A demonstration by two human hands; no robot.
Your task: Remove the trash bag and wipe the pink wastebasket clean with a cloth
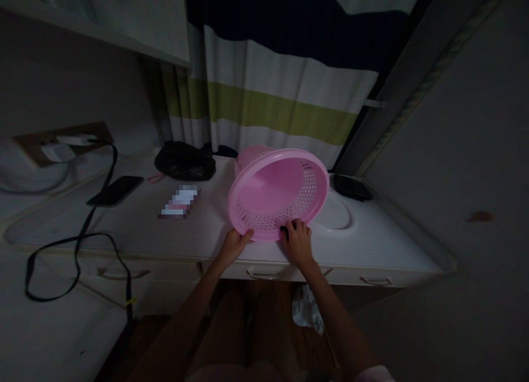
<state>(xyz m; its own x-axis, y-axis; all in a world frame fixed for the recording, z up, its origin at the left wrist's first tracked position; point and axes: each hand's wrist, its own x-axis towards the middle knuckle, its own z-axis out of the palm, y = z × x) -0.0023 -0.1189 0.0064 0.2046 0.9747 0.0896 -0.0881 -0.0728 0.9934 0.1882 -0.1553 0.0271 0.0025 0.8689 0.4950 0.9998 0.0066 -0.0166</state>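
Observation:
A pink plastic basket (pixel 273 192) with perforated sides lies tilted on the white desk (pixel 215 227), its opening facing me. My left hand (pixel 235 244) grips the near left of its rim, thumb over the edge. At the rim's near right, my right hand (pixel 297 238) is closed around a small black thing (pixel 284 229), mostly covered by the fingers, so its kind does not show. Behind the right hand, a white loop (pixel 341 227) rests on the desk, partly hidden by the basket.
Left of the basket are a black plastic bag (pixel 184 160), a lit phone (pixel 179 202) with a blurred screen, and a dark phone (pixel 115 191). A black cable (pixel 78 249) hangs from the wall socket (pixel 61 145). A black pouch-like item (pixel 352 187) lies at right, below the striped curtain (pixel 281 101).

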